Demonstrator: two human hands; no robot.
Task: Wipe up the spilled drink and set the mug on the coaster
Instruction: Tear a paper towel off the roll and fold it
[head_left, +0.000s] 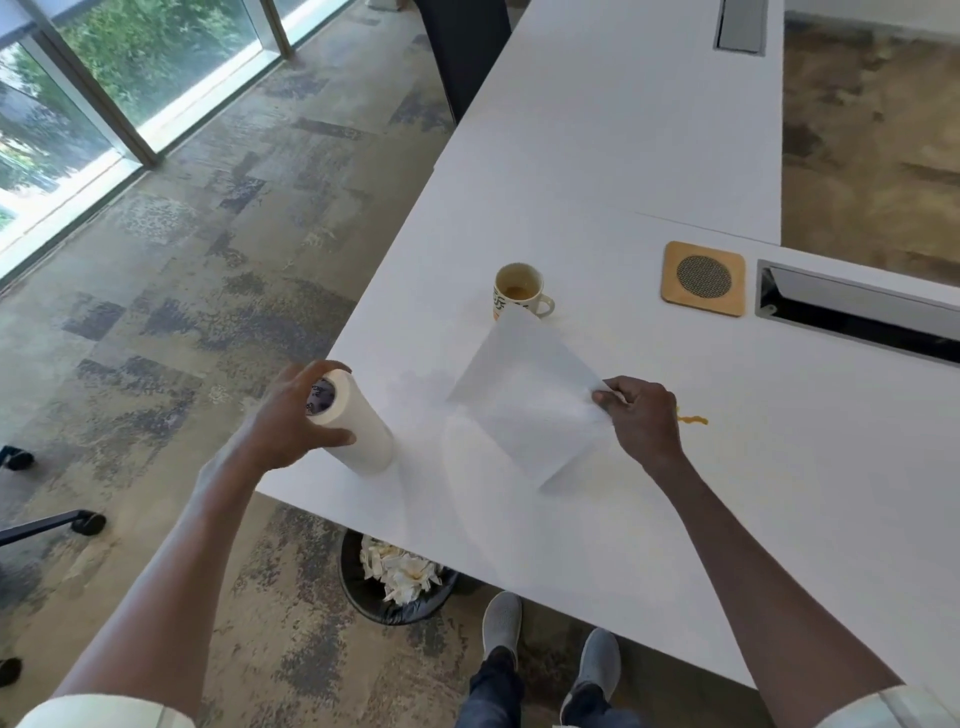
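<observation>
Right hand (641, 415) pinches a white paper towel sheet (530, 395), ready for the orange spill (693, 420) centre-right. Left hand (291, 415) curls round the white paper roll (358, 431), steadying it.

On the desk (675, 519): one mug (514, 291), one coaster (703, 278), one paper roll (358, 426), one loose sheet (530, 402), one spill (693, 419). Below it, one bin (395, 608). Two hands, left (296, 415) and right (641, 410).

On the white bench (649, 156), the cream ceramic mug (517, 292) stands left of the square wooden coaster (704, 278); the orange spill (693, 419) lies nearer, the white paper-towel roll (358, 431) far left.
</observation>
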